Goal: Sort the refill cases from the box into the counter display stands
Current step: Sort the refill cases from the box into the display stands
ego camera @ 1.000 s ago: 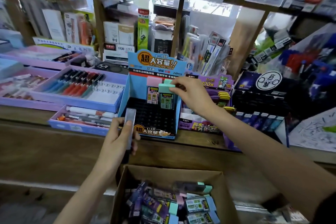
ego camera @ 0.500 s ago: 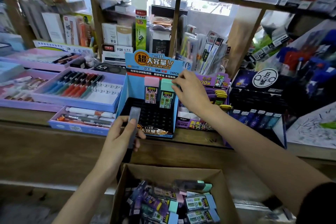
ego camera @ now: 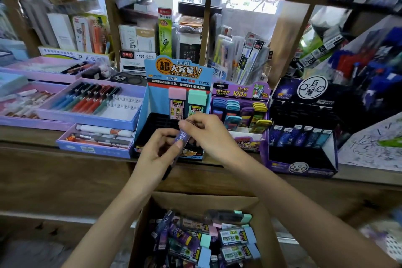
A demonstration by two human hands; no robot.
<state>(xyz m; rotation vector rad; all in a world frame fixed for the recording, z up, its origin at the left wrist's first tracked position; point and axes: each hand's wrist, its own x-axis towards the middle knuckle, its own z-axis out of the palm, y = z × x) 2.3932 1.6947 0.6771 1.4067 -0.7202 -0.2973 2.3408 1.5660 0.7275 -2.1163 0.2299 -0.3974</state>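
My left grip (ego camera: 159, 151) grasps purple refill case (ego camera: 182, 138); my right grip (ego camera: 210, 135) pinches its upper end. Just behind grips, blue display stand (ego camera: 150, 102) on desk (ego camera: 26, 135); below grips, box (ego camera: 206, 202) of cases.

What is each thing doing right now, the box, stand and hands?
Brown cardboard box: open, many refill cases inside.
Blue card display stand: two cases upright at back, visible slots empty.
Slim purple refill case: held by both hands.
Left hand: grips the case.
Right hand: pinches its top end.
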